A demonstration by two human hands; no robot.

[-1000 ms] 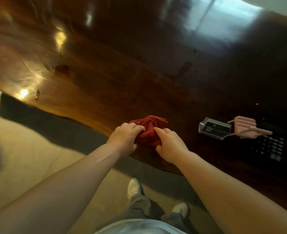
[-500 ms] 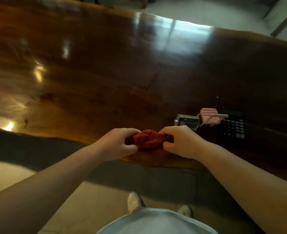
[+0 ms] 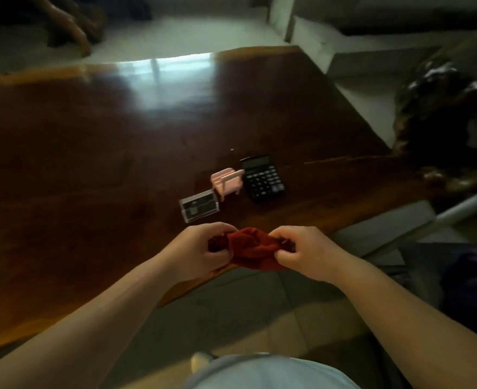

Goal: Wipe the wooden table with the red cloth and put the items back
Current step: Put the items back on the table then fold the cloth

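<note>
Gripped at the near edge of the wooden table [image 3: 91, 164]: red cloth [image 3: 252, 249], bunched, long axis left to right. Pinched at one end by left hand [image 3: 201, 248], at the other by right hand [image 3: 306, 252], equally near. Just beyond: clear plastic case [image 3: 199, 206], pink chair-shaped stand [image 3: 227, 182], black calculator [image 3: 262, 179]. Likely obstacles to wiping there.

On table [image 3: 91, 164] near front edge: case [image 3: 199, 206] leftmost, stand [image 3: 227, 182] just right and behind, calculator [image 3: 262, 179] beside it, rightmost. In front, at the edge, cloth [image 3: 252, 251] between left hand [image 3: 201, 252] and right hand [image 3: 304, 252].
</note>
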